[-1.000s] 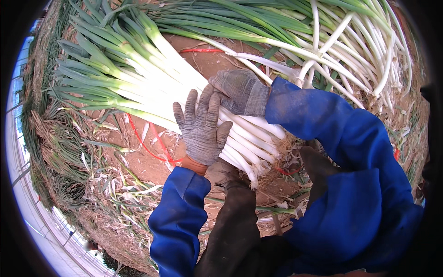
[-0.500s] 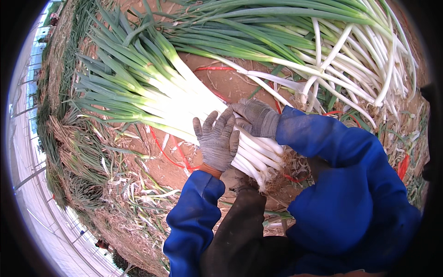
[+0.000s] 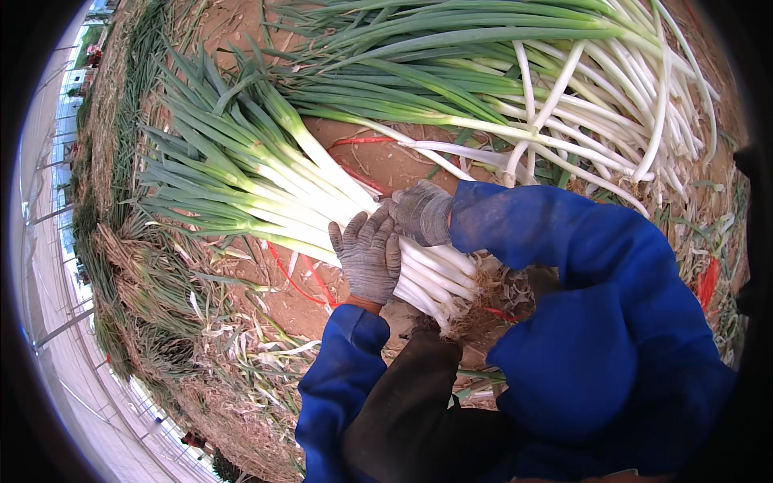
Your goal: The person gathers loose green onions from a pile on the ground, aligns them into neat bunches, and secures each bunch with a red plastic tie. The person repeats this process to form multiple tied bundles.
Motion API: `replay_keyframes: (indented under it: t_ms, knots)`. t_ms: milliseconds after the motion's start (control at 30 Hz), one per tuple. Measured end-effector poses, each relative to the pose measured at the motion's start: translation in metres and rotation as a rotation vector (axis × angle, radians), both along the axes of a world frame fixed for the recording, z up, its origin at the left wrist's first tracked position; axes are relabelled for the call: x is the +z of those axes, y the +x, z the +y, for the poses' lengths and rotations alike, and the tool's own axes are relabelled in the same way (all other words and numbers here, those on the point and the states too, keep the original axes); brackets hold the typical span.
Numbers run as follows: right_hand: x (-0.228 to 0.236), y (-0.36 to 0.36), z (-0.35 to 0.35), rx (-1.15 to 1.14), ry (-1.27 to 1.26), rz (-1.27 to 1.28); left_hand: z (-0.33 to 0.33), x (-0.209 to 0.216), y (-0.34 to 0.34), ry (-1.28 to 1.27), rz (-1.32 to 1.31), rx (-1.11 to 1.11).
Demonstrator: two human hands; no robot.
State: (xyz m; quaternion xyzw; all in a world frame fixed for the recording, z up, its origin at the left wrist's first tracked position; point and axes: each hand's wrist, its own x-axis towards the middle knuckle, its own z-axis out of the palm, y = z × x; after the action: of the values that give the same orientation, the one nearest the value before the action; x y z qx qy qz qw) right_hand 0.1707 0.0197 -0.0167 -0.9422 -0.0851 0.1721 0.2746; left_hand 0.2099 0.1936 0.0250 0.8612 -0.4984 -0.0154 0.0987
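Note:
A thick bundle of long green onions (image 3: 322,197) lies slantwise in front of me, its leaves to the upper left and its white root ends to the lower right. Both my hands wear grey, dirt-stained knit gloves and clasp the bundle around its white stems. My left hand (image 3: 367,256) presses over the near side, its fingers curving across the top. From the far side, my right hand (image 3: 423,212) grips with bent fingers, their tips close to the left hand's. Red tape (image 3: 354,173) shows on the soil beyond the bundle, and more red tape (image 3: 299,278) on the near side.
A large loose pile of green onions (image 3: 499,88) stretches across the far side, white ends at the right. Dry leaf scraps (image 3: 258,362) litter the soil at the left. Farther left stand a heap of cut leaves (image 3: 149,298) and a pale sheeted wall (image 3: 56,338).
Both hands have shifted slightly left relative to the view while staying on the bundle. My right hand has drawn closer around the stems, its fingertips now against the left hand's.

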Motion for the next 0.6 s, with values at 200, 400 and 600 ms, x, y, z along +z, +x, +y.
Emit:
replay_keyframes:
  t_ms: [200, 400, 600]
  knots:
    - [0.008, 0.013, -0.039, -0.090, 0.339, 0.056, 0.001, 0.000, 0.004, -0.022, 0.035, 0.018]
    - [0.036, 0.139, -0.070, -0.296, 0.242, 0.121, 0.005, 0.002, 0.006, -0.065, 0.054, 0.044]
    - [-0.025, 0.213, -0.016, -0.473, 0.375, 0.088, 0.004, -0.001, 0.006, -0.076, 0.087, 0.060]
